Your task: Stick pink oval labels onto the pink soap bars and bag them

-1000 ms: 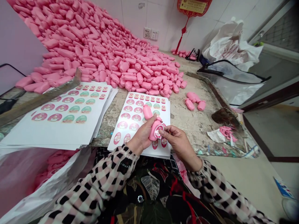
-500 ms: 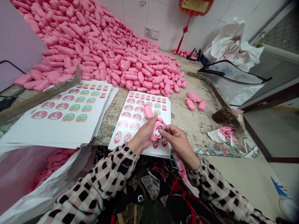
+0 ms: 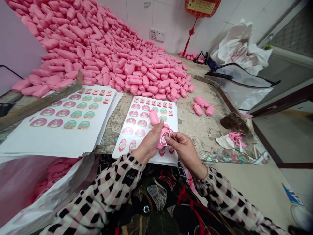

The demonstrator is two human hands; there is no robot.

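Worn wooden table (image 3: 190, 130), heaped pink bottles (image 3: 117, 62), white tiled wall (image 3: 171, 19)

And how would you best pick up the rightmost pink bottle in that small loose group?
Probably by the rounded middle of the pink bottle, fingers coming from above and the right. It lies on its side, with a neighbouring bottle crowding its upper left, while its right side looks free.

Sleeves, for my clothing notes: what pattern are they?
The sleeves have black, white and pale pink checks, clearest in the head view.
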